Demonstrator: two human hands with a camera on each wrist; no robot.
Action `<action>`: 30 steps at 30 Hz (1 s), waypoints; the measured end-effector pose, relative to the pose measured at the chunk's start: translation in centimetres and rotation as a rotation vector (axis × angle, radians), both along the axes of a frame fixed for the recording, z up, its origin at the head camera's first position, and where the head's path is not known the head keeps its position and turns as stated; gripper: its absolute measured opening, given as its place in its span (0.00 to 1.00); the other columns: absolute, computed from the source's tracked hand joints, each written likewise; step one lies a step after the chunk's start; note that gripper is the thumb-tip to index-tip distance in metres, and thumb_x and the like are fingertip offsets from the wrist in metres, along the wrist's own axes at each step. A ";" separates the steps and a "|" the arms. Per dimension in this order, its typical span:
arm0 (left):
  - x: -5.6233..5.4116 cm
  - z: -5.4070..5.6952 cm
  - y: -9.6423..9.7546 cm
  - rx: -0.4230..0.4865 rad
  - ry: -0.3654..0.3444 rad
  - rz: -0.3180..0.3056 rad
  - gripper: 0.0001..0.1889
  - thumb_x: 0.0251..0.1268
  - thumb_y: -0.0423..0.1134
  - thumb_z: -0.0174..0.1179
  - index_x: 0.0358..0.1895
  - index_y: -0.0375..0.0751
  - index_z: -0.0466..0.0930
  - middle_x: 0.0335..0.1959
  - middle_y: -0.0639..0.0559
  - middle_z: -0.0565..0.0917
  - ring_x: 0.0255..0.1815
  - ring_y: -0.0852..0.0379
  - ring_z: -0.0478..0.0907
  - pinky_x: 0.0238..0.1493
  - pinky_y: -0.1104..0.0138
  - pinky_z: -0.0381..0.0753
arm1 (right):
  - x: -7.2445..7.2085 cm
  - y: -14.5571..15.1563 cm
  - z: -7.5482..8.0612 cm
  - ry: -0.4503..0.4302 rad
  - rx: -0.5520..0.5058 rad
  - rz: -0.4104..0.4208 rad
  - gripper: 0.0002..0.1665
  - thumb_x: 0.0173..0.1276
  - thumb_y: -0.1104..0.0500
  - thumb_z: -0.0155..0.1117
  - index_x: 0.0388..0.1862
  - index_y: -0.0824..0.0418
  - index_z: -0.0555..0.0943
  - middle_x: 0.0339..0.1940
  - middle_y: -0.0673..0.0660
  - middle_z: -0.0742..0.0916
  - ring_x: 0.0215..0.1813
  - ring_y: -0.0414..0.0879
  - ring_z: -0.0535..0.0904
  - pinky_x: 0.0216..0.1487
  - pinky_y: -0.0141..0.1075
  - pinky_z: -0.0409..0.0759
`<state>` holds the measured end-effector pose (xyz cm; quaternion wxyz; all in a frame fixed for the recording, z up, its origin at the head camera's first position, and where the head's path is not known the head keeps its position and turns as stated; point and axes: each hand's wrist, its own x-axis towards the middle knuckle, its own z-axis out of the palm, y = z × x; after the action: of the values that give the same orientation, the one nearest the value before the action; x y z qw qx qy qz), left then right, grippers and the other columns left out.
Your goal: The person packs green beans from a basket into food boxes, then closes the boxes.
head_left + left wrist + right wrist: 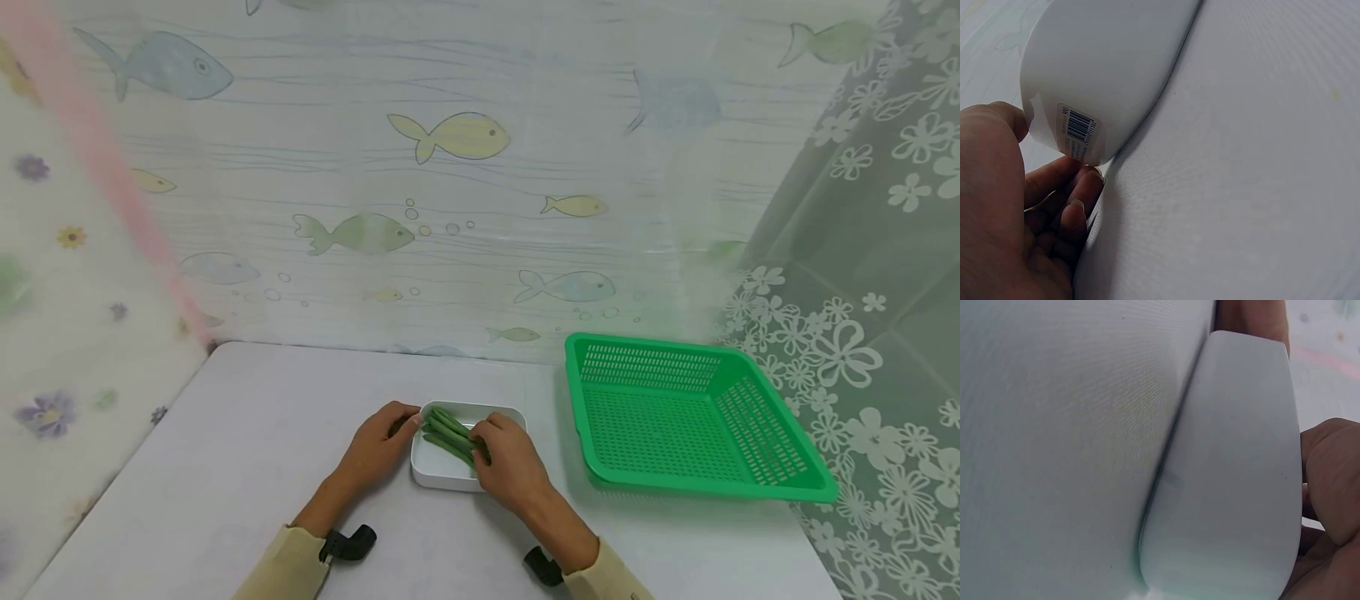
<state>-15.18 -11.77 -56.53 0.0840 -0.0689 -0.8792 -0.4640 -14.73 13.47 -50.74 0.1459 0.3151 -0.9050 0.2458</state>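
A shallow white rectangular dish stands on the table with a small bundle of green beans lying slantwise in it. At its left end my left hand holds the dish, thumb at the rim. In the left wrist view the fingers of that hand curl against the lower side of the dish, just under a barcode label. My right hand reaches over the right side of the dish and grips the right ends of the beans. In the right wrist view the dish's wall hides the beans.
A big green plastic basket with slotted walls stands to the right of the dish, holding nothing. White cloth covers the table. Behind it hangs a fish-print curtain, with a flower-print sheet at left and a lacy one at right.
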 end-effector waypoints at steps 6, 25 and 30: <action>0.1 0.1 0.0 0.010 -0.004 -0.003 0.16 0.84 0.49 0.57 0.63 0.46 0.84 0.54 0.56 0.86 0.54 0.58 0.81 0.58 0.53 0.80 | 0.0 0.1 0.0 -0.007 -0.009 0.005 0.12 0.61 0.71 0.79 0.41 0.62 0.87 0.38 0.53 0.84 0.40 0.45 0.80 0.41 0.36 0.82; 0.2 0.4 0.2 0.002 0.005 -0.002 0.17 0.85 0.49 0.56 0.63 0.45 0.84 0.55 0.54 0.86 0.56 0.56 0.82 0.59 0.52 0.80 | -0.3 0.6 0.0 0.082 -0.044 0.017 0.10 0.63 0.69 0.78 0.41 0.60 0.86 0.37 0.51 0.84 0.38 0.43 0.79 0.39 0.36 0.82; 0.2 0.4 0.2 -0.004 0.008 0.001 0.17 0.85 0.49 0.56 0.64 0.45 0.84 0.56 0.53 0.86 0.57 0.55 0.82 0.60 0.51 0.79 | -0.8 0.9 -0.1 0.152 -0.126 0.034 0.09 0.63 0.71 0.75 0.40 0.63 0.85 0.36 0.54 0.84 0.39 0.46 0.80 0.40 0.38 0.83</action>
<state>-14.95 -11.56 -56.17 0.0875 -0.0707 -0.8798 -0.4619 -15.53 14.34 -50.87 0.2294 0.3382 -0.8687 0.2800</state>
